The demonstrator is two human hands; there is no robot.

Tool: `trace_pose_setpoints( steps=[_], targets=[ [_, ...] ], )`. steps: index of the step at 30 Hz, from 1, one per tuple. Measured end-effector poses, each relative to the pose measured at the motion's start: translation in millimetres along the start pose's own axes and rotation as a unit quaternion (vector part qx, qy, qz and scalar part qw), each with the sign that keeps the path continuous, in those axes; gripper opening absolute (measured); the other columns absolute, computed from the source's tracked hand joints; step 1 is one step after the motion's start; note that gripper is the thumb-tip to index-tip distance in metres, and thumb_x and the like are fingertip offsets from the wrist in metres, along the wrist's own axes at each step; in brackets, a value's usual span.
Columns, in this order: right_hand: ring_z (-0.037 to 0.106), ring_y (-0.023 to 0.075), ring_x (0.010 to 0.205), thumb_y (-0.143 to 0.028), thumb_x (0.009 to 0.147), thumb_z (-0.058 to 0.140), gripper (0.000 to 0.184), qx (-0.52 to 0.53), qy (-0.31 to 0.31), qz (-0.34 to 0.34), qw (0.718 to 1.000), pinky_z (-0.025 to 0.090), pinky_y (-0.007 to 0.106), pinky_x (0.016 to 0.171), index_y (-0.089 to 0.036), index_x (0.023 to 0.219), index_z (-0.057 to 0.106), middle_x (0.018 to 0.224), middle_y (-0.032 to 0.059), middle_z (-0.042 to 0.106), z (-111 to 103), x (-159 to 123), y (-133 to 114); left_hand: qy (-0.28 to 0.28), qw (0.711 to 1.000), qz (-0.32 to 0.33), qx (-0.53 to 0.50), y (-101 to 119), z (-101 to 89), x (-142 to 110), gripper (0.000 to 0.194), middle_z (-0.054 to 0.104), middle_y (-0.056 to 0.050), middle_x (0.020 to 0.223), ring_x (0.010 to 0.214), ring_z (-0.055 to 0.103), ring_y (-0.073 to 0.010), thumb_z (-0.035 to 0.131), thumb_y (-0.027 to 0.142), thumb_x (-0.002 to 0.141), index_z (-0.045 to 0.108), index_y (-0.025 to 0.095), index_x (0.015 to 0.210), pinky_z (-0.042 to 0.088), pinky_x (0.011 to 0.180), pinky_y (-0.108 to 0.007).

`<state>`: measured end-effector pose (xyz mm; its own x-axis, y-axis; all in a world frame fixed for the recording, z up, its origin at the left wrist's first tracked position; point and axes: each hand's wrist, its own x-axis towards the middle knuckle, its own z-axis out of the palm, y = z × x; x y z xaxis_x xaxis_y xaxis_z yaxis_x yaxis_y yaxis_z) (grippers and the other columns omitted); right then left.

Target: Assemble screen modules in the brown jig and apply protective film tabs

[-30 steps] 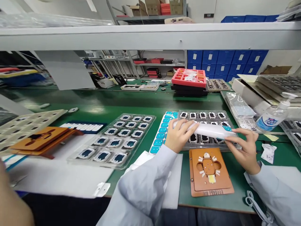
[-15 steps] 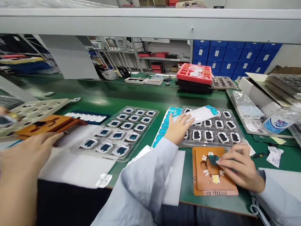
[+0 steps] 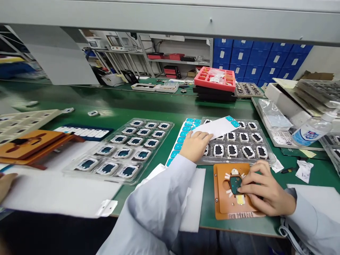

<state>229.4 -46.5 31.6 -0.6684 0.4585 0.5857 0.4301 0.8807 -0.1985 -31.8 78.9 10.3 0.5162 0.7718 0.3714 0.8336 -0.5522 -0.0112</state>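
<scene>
Bright, even overhead light here, I'd say, with soft shadows, glare on the bench (image 3: 148, 102) and plastic tray (image 3: 265, 152), and wide-angle bowing toward the frame edges.

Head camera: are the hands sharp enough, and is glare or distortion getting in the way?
Head view: the left hand and right hand look reasonably sharp; soft sheen lies on the green bench mat and clear plastic tray; wide-angle distortion seems to slant the grey shelf beam; another person's hand at the left edge looks soft.
</scene>
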Motion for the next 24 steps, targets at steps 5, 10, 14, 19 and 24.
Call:
trace_pose_setpoints(
  steps=[5,10,14,19,24],
  targets=[
    [0.049,0.0224,0.086,-0.006,0.084,0.047,0.026,0.024,-0.029,0.005,0.999,0.035,0.045,0.079,-0.02,0.098,0.064,0.09,0.0047,0.067,-0.6,-1.2,0.9,0.004,1.0,0.016,-0.013,4.5,-5.9,-1.0,0.033,0.064,-0.006,0.131,0.118,0.054,-0.0257,0.046,0.023,0.098,0.06,0.025,0.127,0.041,0.098,-0.046],
    [0.049,0.0238,0.092,-0.009,0.084,0.049,0.024,0.03,-0.024,0.002,0.999,0.038,0.043,0.079,-0.02,0.1,0.064,0.101,0.0079,0.065,-0.2,-2.4,1.4,-0.007,0.992,0.102,-0.078,11.2,-9.8,-1.6,0.033,0.065,-0.006,0.128,0.117,0.053,-0.0262,0.049,0.048,0.097,0.072,0.025,0.106,0.042,0.092,-0.042],
    [0.05,0.0229,0.089,-0.013,0.086,0.05,0.02,0.026,-0.033,-0.005,0.999,0.038,0.042,0.079,-0.02,0.098,0.065,0.097,0.0062,0.067,0.1,-0.6,2.5,-0.019,0.986,0.125,-0.108,11.6,-9.6,-2.3,0.035,0.065,-0.007,0.129,0.119,0.051,-0.0284,0.053,0.051,0.095,0.075,0.024,0.097,0.04,0.095,-0.046],
    [0.052,0.0223,0.087,-0.014,0.087,0.054,0.016,0.038,-0.007,-0.001,0.999,0.037,0.042,0.078,-0.021,0.099,0.063,0.091,0.0047,0.07,0.6,-1.3,5.5,-0.039,0.983,0.121,-0.134,12.0,-10.6,-2.6,0.032,0.064,-0.005,0.131,0.121,0.05,-0.028,0.055,0.049,0.094,0.07,0.022,0.086,0.038,0.098,-0.049],
    [0.053,0.0228,0.086,-0.016,0.088,0.057,0.012,0.055,0.008,0.003,0.998,0.039,0.043,0.078,-0.021,0.097,0.063,0.091,0.0052,0.07,0.9,-4.1,7.9,-0.03,0.983,0.128,-0.128,14.1,-11.6,-2.7,0.027,0.069,-0.006,0.116,0.11,0.055,-0.0255,0.057,0.045,0.094,0.064,0.02,0.085,0.039,0.098,-0.047]
  ],
)
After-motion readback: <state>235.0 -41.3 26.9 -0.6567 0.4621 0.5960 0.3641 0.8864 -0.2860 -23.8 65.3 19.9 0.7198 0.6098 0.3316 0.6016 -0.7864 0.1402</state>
